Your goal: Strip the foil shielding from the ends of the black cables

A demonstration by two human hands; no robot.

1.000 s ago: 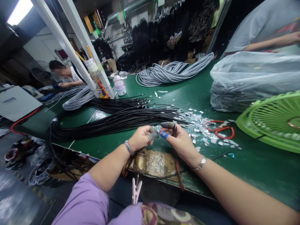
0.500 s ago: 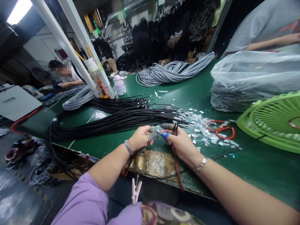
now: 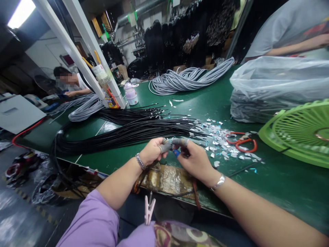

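My left hand (image 3: pixel 152 151) and my right hand (image 3: pixel 193 159) meet fingertip to fingertip over the near edge of the green table (image 3: pixel 280 181). Both wear grey finger cots, and the right thumb has a blue one. Each hand is pinched shut on the end of a thin black cable (image 3: pixel 191 178) that hangs down past my right wrist. A big bundle of black cables (image 3: pixel 123 132) lies just beyond my hands. Small silvery scraps (image 3: pixel 218 144) are strewn to the right of them.
Red-handled scissors (image 3: pixel 241 143) lie among the scraps. A green fan grille (image 3: pixel 298 132) and a plastic bag of cables (image 3: pixel 277 85) stand at right. Grey cable coils (image 3: pixel 190 77), a small bottle (image 3: pixel 131 94) and white posts (image 3: pixel 84 51) are farther back. Other people work at left and right.
My right hand has turned inward and drawn closer to the left, so its fingertips now cover the cable end. The left hand has barely moved.
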